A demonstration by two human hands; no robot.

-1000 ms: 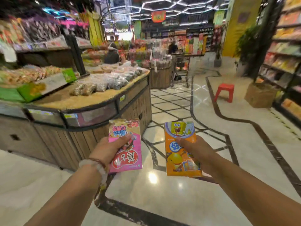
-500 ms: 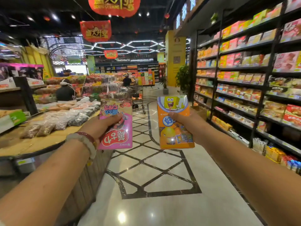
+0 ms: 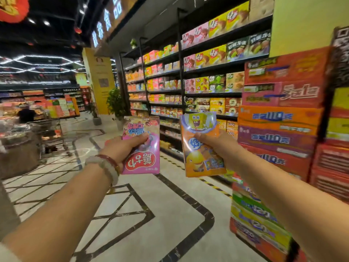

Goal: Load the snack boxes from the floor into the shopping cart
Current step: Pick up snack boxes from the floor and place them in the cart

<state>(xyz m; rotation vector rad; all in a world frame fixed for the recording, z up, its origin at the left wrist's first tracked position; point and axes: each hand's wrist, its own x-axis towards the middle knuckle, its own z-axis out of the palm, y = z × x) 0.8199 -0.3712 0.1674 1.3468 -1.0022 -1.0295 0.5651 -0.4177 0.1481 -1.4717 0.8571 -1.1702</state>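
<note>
My left hand (image 3: 120,148) grips a pink snack box (image 3: 145,159), held upright at chest height with its print upside down. My right hand (image 3: 217,146) grips an orange snack box (image 3: 200,161) with a yellow cartoon sponge on its top. The two boxes are side by side, a small gap between them. A metal shopping cart (image 3: 49,133) stands far off at the left, beside a round display stand.
Tall stacks of red, orange and purple cartons (image 3: 279,129) rise close on the right. Behind them run black shelves (image 3: 188,87) full of snack boxes. A potted plant (image 3: 115,104) and a yellow pillar (image 3: 100,80) stand down the aisle. A person (image 3: 25,115) is at the far left.
The view has swung to the right, from the bulk-goods counter to the snack shelves and carton stacks. Both hands keep the same hold on their boxes.
</note>
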